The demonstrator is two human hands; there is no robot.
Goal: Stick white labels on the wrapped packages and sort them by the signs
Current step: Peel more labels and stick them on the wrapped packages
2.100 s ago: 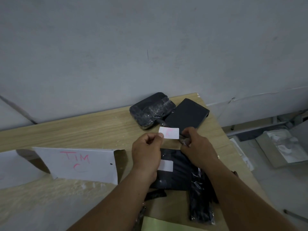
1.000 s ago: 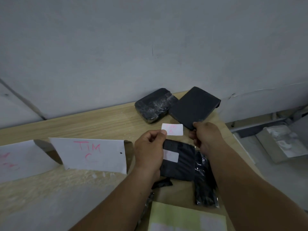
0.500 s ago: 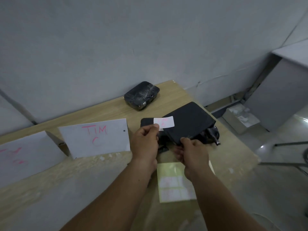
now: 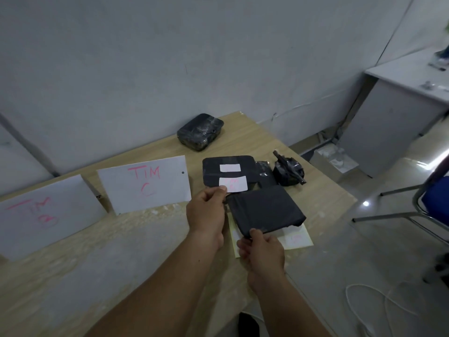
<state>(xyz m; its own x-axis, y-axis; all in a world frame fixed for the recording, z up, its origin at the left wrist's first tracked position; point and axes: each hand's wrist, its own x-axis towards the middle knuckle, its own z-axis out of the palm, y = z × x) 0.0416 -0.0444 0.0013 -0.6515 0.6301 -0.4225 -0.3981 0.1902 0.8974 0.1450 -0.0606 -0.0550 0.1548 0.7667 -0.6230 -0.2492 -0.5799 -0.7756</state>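
Note:
My left hand pinches a white label with faint pink writing by its left edge, above the table. My right hand grips the near edge of a flat black wrapped package, held tilted over the yellowish label sheet. Just behind lies another flat black package with a white label stuck on it. Two white paper signs stand at the left: "TIM C" and a second sign with pink writing.
A rounded black wrapped package sits by the wall. A small crumpled black bundle lies near the wooden table's right edge. Right of the table are a white box on the floor, a grey cabinet and a chair frame.
My right hand picked the flat black package up from the back of the table and drew it toward me over the label sheet. My left hand kept the label pinched.

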